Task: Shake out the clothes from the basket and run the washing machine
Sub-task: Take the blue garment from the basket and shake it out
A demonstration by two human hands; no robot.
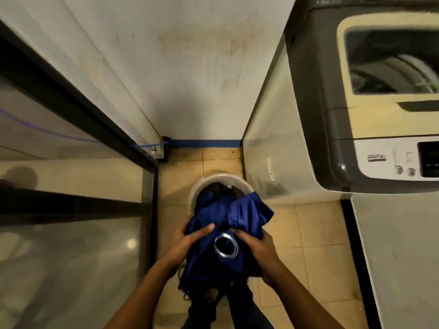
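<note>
A white laundry basket (202, 184) stands on the tiled floor below me, with dark clothes inside. A bunched blue garment (240, 212) with a round silver-ringed print hangs over the basket's near side. My left hand (190, 241) grips its left edge and my right hand (259, 248) grips its right side. The top-loading washing machine (356, 129) stands at the right, lid shut, with a dark window in the lid and a control panel (401, 160) at its front.
A glass sliding door with a dark frame (78, 110) lines the left side. A white wall (185, 67) with a blue skirting strip closes the narrow corner behind the basket. A white surface (399, 252) sits at the lower right beside the machine.
</note>
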